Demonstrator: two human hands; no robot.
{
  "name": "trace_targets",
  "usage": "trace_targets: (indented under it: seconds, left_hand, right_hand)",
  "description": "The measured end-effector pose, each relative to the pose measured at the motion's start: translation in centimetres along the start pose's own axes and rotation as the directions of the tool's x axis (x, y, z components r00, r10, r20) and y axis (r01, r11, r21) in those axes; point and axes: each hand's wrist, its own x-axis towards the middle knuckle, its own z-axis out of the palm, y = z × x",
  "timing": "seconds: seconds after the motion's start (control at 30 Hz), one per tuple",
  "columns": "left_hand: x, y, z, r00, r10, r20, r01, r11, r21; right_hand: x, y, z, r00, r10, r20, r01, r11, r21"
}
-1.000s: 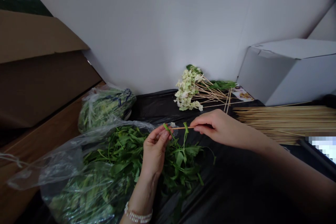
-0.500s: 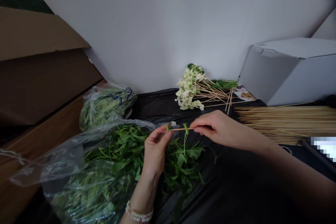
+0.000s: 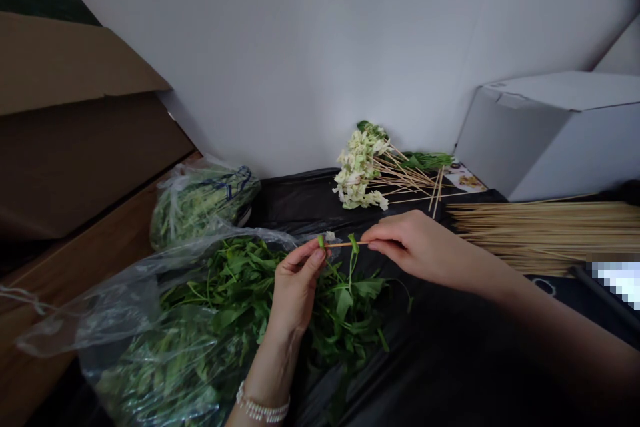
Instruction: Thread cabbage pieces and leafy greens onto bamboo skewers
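My right hand (image 3: 417,248) pinches the end of a thin bamboo skewer (image 3: 343,244) held level above the black sheet. One green stem (image 3: 353,260) hangs threaded on the skewer, its leaves drooping below. My left hand (image 3: 295,287) pinches a second green stem (image 3: 321,241) at the skewer's tip. Under both hands lies a heap of loose leafy greens (image 3: 235,293) spilling out of a clear plastic bag (image 3: 130,327).
Finished skewers of pale vegetable pieces (image 3: 363,170) lie at the back by the wall. A thick pile of bare skewers (image 3: 545,230) is at the right, a white box (image 3: 550,133) behind it. Another bag of greens (image 3: 200,203) and a cardboard box (image 3: 75,127) stand at the left.
My left hand has drawn its stem a little closer to the skewer tip; the right hand holds nearly still. The view shifted slightly.
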Motion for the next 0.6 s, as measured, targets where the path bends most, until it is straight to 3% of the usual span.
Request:
trace_targets:
  seconds: [0.6]
  left_hand:
    - [0.1,0.5,-0.3,0.972,-0.223,0.078,0.234,0.953,-0.193]
  right_hand:
    - [0.2,-0.4,1.4,1.0,-0.013,-0.003,0.013,0.998,0.063]
